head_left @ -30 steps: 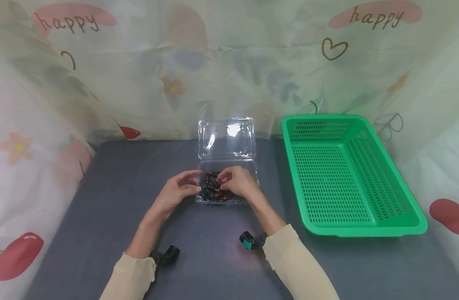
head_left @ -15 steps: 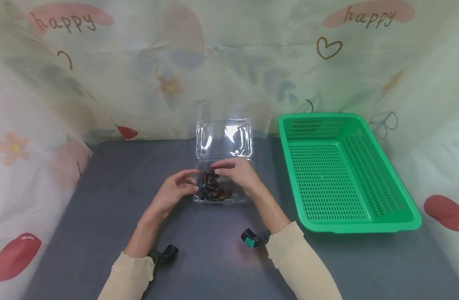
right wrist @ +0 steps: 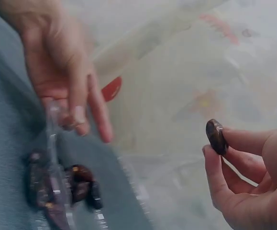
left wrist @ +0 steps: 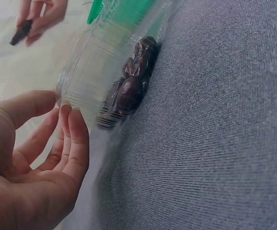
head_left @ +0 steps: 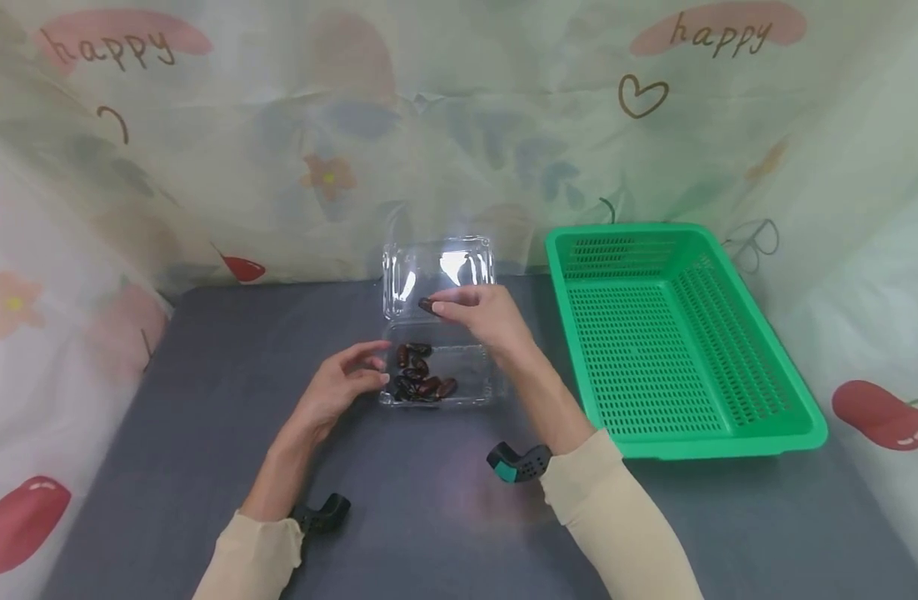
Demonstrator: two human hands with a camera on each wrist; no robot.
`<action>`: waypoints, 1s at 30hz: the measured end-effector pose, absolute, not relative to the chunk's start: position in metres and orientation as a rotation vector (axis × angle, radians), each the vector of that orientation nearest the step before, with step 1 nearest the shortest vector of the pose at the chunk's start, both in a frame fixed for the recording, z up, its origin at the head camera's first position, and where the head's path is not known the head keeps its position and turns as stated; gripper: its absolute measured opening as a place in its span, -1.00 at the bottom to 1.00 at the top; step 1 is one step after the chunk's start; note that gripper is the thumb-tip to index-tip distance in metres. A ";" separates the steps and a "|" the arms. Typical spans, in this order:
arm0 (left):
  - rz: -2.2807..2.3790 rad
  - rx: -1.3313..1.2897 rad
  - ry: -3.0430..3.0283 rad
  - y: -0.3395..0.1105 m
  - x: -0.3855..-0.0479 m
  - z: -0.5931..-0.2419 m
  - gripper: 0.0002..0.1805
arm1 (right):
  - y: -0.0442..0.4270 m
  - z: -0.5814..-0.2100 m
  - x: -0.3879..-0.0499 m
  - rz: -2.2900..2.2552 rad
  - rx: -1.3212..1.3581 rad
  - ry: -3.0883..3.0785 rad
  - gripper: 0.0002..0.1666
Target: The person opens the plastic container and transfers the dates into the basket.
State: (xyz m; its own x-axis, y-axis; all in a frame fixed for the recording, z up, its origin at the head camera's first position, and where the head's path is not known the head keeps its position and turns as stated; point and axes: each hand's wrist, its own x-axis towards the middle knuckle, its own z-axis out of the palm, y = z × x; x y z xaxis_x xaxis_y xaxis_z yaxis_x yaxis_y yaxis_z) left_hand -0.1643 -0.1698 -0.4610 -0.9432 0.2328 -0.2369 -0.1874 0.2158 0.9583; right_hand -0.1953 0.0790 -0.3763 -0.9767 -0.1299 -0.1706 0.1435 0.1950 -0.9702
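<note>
Right hand (head_left: 487,317): risen out of the clear container (head_left: 470,367), nearer the far edge of the table (head_left: 241,350)
Pinched date (right wrist: 216,136): lifted clear, seen against the lid (head_left: 436,279)
Other dates (head_left: 419,367): now uncovered

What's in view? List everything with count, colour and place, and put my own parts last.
Loose dates: several overlapping, dark brown, inside the box
Held date: one, dark brown, in the right hand's fingers
Box: one, clear, centre of the table
Lid: one, clear, open behind the box
Basket: one, green, right of the box
Table: one, dark grey, underneath
Backdrop: pale, floral-printed, behind and at both sides
Wrist devices: two, black, one per wrist
Sleeves: two, beige, on the forearms
Left hand: one, bare, at the box's left edge
Right hand: one, bare, above the box
</note>
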 end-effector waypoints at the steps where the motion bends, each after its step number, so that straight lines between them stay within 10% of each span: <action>1: 1.778 0.039 2.170 -0.170 -0.164 -0.461 -0.42 | 0.081 -0.371 -0.194 -1.867 0.013 2.256 -0.75; 30: 1.806 0.054 2.156 -0.173 -0.163 -0.460 -0.42 | 0.147 -0.313 -0.210 -2.279 -0.045 1.902 -0.61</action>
State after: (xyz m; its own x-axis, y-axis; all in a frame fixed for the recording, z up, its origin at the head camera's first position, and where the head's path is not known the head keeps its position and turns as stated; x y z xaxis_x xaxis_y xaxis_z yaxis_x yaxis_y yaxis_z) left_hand -0.1633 -0.1729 -0.4598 -0.9458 0.2357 -0.2233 -0.1785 0.1971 0.9640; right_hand -0.2103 0.1469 -0.3127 -0.9846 -0.1517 -0.0871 0.1129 -0.1703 -0.9789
